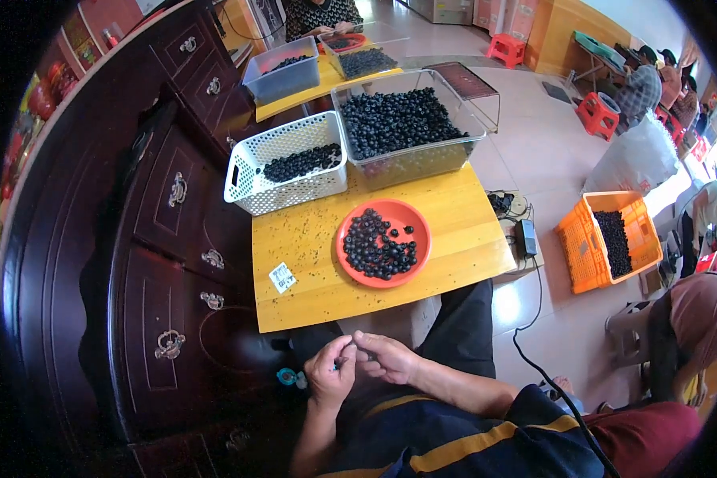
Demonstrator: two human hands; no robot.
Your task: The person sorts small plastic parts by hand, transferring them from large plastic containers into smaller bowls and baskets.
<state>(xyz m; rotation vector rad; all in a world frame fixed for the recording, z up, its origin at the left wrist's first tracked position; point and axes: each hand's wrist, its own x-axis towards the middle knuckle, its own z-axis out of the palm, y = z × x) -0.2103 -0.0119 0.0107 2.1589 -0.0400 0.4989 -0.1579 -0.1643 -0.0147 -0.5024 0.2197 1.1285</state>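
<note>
We find the yellow wooden table (466, 227) bordered on its left by a dark wooden cabinet (163, 279); on its right, tiled floor (526, 163) runs out to an orange crate (573, 247). Bare tabletop lies between the red plate (424, 239) and the near edge, and to the plate's left, where a white printed label (282, 277) sits. A white perforated basket (291, 190) and a clear plastic bin (414, 163) occupy the far side, set side by side.

Both hands are below the near edge, above the lap. Our left hand (331, 374) is curled, its fingertips meeting those of our right hand (392, 360), also bent inward. What lies between them is hidden by the fingers; we cannot tell whether either pinches anything. Our left forearm is cut off at the lower border.

The dark round pieces (366, 239) are on the plate: small, glossy, near black, heaped toward its left and front, with a few apart at the right. Dark specks dot the tabletop.
</note>
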